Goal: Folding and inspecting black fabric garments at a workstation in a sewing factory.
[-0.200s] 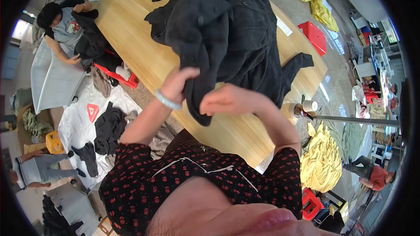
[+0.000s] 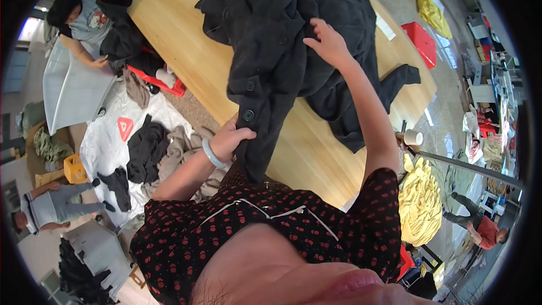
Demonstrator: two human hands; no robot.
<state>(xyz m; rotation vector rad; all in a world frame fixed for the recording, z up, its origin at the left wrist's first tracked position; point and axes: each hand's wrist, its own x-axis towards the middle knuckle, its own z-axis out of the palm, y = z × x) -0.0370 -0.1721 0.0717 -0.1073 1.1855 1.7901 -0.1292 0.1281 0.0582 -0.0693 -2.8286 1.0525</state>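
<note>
A black buttoned garment (image 2: pixel 265 73) lies across the table in front of me, its near end hanging over the edge toward my body. My left hand (image 2: pixel 228 140), with a pale bangle at the wrist, pinches the garment's buttoned edge, thumb on top, just below a dark button (image 2: pixel 248 115). Farther off, my right hand (image 2: pixel 328 44) hovers over or rests lightly on the dark cloth, fingers spread and holding nothing; contact is hard to tell. More black cloth (image 2: pixel 344 28) is heaped behind and to the right, with a sleeve (image 2: pixel 402 79) stretching out to the right.
The wooden table (image 2: pixel 178 39) runs away from me. At the left, a seated co-worker (image 2: pixel 93 28) handles dark cloth beside a grey bin (image 2: pixel 73 93). Dark clothes (image 2: pixel 147 149) lie on white sheeting. Yellow cloth (image 2: pixel 420 200) is piled at the right, near a red stool (image 2: pixel 419 45).
My right hand has moved away from the garment's near end, up and to the right, its fingers spreading. The left hand has come down slightly with the buttoned edge, and more buttons show.
</note>
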